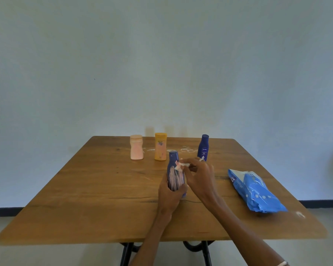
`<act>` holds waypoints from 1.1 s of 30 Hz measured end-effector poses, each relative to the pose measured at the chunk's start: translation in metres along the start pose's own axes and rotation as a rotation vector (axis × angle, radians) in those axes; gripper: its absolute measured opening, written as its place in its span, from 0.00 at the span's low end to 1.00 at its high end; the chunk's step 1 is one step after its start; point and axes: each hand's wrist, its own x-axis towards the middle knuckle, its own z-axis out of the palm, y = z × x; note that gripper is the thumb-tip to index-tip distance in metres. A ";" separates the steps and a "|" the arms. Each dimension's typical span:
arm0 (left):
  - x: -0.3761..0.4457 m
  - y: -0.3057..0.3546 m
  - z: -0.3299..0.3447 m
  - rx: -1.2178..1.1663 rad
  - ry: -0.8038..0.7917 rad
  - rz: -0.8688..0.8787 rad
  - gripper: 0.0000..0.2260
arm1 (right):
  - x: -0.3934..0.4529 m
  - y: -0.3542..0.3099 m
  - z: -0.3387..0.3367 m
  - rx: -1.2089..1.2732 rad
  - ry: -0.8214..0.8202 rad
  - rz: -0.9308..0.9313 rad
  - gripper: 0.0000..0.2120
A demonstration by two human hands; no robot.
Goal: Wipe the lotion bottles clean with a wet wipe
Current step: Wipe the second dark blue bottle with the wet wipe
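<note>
I am holding the dark blue lotion bottle point(175, 174) upright near the middle of the desk point(96, 189), my left hand point(169, 194) wrapped around its lower body in a closed grip. My right hand point(199, 174) is pinching a small white wet wipe point(185, 164) against the bottle's shoulder. Behind it, a pink bottle point(136, 147), a yellow bottle point(160, 149) and a blue Nivea bottle point(203, 147) are standing in a row near the far edge. A blue wipes pack point(255, 191) is lying to my right.
</note>
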 end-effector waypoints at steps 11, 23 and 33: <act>0.009 0.011 -0.008 -0.682 -0.104 -0.473 0.24 | 0.002 0.008 0.000 0.010 0.000 0.043 0.12; 0.007 0.010 -0.021 -1.014 -0.416 -0.439 0.28 | 0.019 -0.005 -0.007 0.019 0.051 -0.035 0.11; 0.011 0.009 -0.020 -1.050 -0.459 -0.462 0.31 | -0.005 0.006 -0.017 -0.011 -0.032 -0.072 0.12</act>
